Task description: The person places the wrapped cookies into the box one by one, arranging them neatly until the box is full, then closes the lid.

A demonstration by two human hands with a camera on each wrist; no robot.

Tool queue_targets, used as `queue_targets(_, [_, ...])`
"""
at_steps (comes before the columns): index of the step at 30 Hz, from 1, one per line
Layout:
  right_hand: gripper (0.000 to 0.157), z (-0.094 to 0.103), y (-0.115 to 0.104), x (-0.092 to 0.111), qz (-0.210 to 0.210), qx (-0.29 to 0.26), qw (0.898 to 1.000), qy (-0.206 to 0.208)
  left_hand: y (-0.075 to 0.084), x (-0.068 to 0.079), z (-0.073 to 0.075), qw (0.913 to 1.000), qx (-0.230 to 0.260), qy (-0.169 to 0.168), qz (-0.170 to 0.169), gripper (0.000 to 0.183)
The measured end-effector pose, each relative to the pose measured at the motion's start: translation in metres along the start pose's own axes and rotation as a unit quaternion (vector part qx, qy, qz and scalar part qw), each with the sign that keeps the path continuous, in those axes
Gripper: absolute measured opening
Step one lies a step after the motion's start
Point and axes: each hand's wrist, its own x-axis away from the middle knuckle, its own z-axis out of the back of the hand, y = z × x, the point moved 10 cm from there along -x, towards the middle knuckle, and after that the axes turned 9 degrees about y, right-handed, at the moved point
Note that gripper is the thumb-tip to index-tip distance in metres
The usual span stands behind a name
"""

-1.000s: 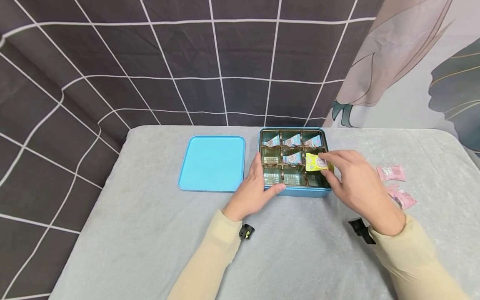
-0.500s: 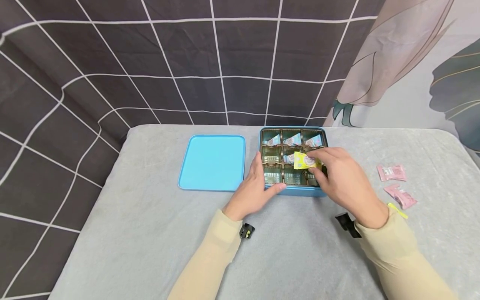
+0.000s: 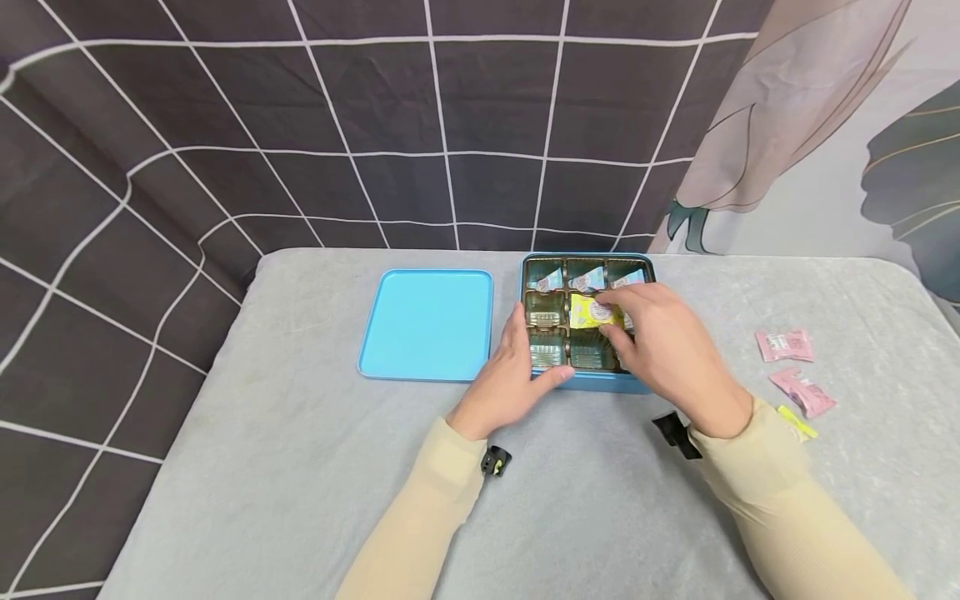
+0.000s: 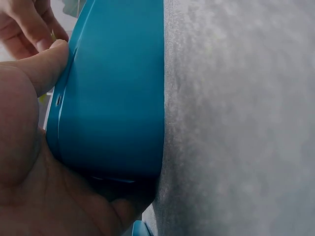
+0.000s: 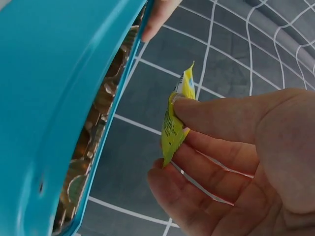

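Observation:
A blue box (image 3: 607,382) with a divided inner tray stands near the table's back edge. Blue-wrapped candies (image 3: 587,280) lie in its back row; the front-row compartments in sight hold nothing. My right hand (image 3: 675,350) pinches a yellow-wrapped candy (image 3: 588,312) between thumb and fingers over the middle row, covering part of the tray's right side. The right wrist view shows this candy (image 5: 176,115) above the box rim. My left hand (image 3: 506,375) rests on the box's front left corner, fingers straight along the left wall. In the left wrist view its thumb (image 4: 47,64) touches the rim.
The flat blue lid (image 3: 426,325) lies left of the box. On the right are two pink-wrapped candies (image 3: 785,345) and a yellow one (image 3: 797,423), partly behind my right sleeve. A dark gridded curtain (image 3: 487,125) hangs behind the grey-covered table (image 3: 300,417).
My right hand has moved left with the yellow candy, from the tray's right column to over the middle one. The yellow candy by the sleeve has come into sight. My left hand stays put.

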Motion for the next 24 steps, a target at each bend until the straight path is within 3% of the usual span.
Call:
queue_targets(17, [0.029, -0.016, -0.004, -0.015, -0.029, -0.009, 0.999, -0.014, 0.0, -0.001, -0.001, 1.0, 0.003, 0.003, -0.004, 0.106])
queue_targets(24, [0.027, -0.02, -0.007, -0.02, -0.022, -0.011, 1.0, 0.0, -0.002, -0.002, -0.002, 1.0, 0.008, 0.001, -0.004, 0.107])
